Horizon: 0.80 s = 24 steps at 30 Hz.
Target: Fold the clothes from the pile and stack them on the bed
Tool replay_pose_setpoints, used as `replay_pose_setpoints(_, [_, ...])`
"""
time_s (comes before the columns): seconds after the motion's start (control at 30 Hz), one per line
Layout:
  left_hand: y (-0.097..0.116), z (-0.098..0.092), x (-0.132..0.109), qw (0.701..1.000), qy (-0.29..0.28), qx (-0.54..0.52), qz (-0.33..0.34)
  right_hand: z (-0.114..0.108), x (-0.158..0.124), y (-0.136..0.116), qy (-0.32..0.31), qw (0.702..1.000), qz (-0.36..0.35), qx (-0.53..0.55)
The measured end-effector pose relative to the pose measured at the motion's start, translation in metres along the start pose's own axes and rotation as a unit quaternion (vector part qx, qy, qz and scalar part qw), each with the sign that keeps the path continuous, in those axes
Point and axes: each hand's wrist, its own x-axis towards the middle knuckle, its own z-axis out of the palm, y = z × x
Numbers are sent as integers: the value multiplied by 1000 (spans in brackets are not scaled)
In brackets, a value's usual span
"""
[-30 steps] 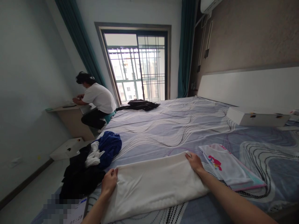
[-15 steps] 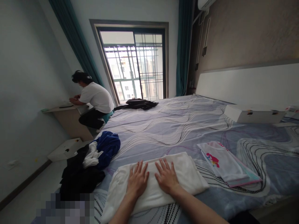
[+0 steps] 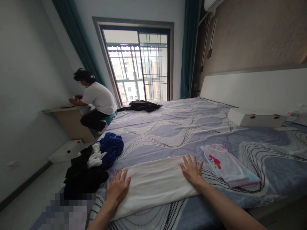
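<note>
A folded white garment [image 3: 155, 183] lies as a long flat strip across the near side of the bed. My left hand [image 3: 118, 187] rests flat on its left end, fingers spread. On its right end, my right hand [image 3: 192, 170] also lies open with the fingers apart. Just right of that hand is a small stack of folded clothes, topped by a white shirt [image 3: 224, 159] with a pink print. Left of my left hand, a loose heap holds black clothing [image 3: 83, 179], a white piece [image 3: 96, 156] and a blue garment [image 3: 110, 148].
The bed [image 3: 165, 131] has a wavy-patterned sheet. A white box [image 3: 257, 118] sits near the headboard, and dark clothing [image 3: 141, 106] lies at the far edge. Another person [image 3: 99, 99] sits at a small desk [image 3: 64, 119]; a second white box [image 3: 66, 151] is on the floor.
My hands have slid apart from the middle of the white garment to its two ends. The garment now looks flatter, smoother and narrower. The seated person has hardly moved.
</note>
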Motion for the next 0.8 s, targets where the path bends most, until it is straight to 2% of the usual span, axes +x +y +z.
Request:
replay_pose_setpoints(0.07, [22, -10, -2, 999, 47, 26, -7, -3, -9, -28, 29, 1000, -7, 8])
replay_pose_setpoints(0.13, [57, -13, -5, 993, 102, 24, 52, -1, -24, -64, 45, 993, -95, 56])
replay_pose_setpoints(0.17, [75, -12, -7, 988, 103, 6, 113, 2, -32, -81, 36, 984, -154, 87])
replay_pose_setpoints(0.23, [104, -2, -11, 977, 60, -36, 202, 9, -44, -106, 1, 963, -232, 136])
replay_pose_setpoints(0.3, [116, 10, -13, 975, 21, -58, 214, 16, -48, -113, -17, 956, -249, 154])
replay_pose_setpoints(0.4, [100, 22, -10, 984, 21, -53, 169, 20, -36, -94, -10, 968, -210, 135])
replay_pose_setpoints(0.57, [54, 22, 3, 995, 34, -20, 97, 15, -4, -31, 5, 994, -90, 58])
replay_pose_setpoints(0.7, [36, 23, 2, 995, 49, -13, 85, 14, 3, 7, 7, 997, -67, 26])
replay_pose_setpoints(0.8, [23, 22, 0, 998, 41, -20, 51, 14, 3, 28, 8, 999, -48, 14])
